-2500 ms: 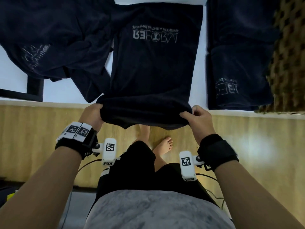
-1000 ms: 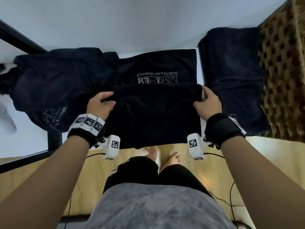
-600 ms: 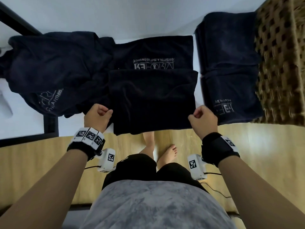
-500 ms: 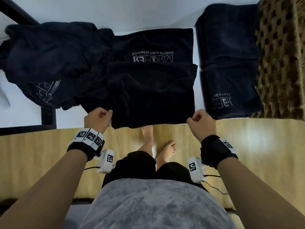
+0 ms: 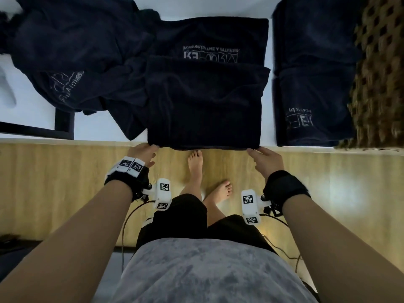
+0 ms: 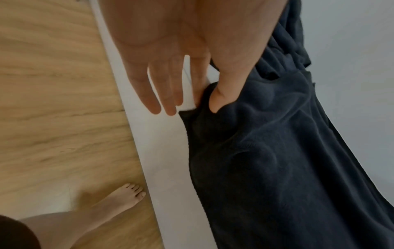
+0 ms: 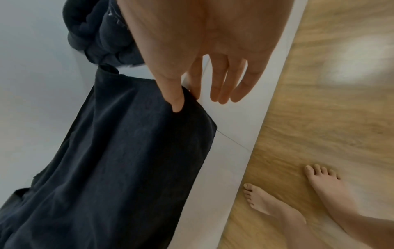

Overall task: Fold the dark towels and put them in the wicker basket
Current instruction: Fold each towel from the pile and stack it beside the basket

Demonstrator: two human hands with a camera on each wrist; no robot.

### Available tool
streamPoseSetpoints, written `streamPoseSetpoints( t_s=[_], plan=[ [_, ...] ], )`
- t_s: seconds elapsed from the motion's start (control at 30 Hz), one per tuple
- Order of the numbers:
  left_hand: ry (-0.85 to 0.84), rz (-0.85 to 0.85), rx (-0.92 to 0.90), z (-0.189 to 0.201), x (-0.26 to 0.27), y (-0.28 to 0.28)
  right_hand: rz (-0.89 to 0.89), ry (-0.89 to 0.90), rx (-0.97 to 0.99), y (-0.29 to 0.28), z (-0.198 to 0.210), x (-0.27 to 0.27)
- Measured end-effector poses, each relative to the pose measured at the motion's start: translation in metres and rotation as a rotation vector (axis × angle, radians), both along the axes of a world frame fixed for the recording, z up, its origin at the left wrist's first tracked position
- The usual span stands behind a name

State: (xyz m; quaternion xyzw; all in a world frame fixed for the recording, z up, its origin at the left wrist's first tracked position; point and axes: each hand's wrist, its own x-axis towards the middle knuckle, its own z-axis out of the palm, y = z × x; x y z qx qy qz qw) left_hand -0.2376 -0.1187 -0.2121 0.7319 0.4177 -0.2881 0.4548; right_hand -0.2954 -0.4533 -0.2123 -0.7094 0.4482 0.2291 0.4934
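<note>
A dark towel (image 5: 203, 101) lies on the white table (image 5: 91, 132), folded over once, with its near fold along the table's front edge. My left hand (image 5: 145, 152) is at the near left corner. In the left wrist view the left hand (image 6: 204, 101) pinches that towel (image 6: 277, 168) corner between thumb and index finger, with the other fingers (image 6: 164, 94) straight. My right hand (image 5: 261, 157) is at the near right corner. In the right wrist view the right hand (image 7: 187, 101) pinches the towel (image 7: 127, 160) corner the same way. The wicker basket (image 5: 380, 73) stands at the far right.
A crumpled heap of dark towels (image 5: 72, 55) lies at the left of the table. Folded dark towels (image 5: 314, 84) lie between the middle towel and the basket. A black frame (image 5: 63, 125) shows at the left edge. Bare feet (image 5: 195, 169) stand on the wooden floor below.
The hands laid the near flap over the towel, let it go and drew back to the near corners at the table edge. Their fists have loosened to mostly straight fingers.
</note>
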Motion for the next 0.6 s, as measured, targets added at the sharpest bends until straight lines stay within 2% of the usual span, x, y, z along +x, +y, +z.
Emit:
streamPoseSetpoints(
  t_s=[0.17,0.4,0.5,0.6],
  plan=[
    [-0.068,0.049,-0.014,-0.001,-0.014,0.003,0.057,-0.144,-0.002,0.009,0.001,-0.006],
    [-0.132,0.315,-0.13,0.015,-0.031,0.005,-0.032,-0.114,-0.021,0.003,0.017,0.001],
    [-0.23,0.255,-0.071,0.024,-0.034,0.006,0.032,-0.178,-0.108,-0.002,0.03,0.001],
    [-0.252,0.312,-0.234,0.039,-0.029,0.005,0.104,-0.304,-0.069,-0.005,0.051,0.001]
  ],
)
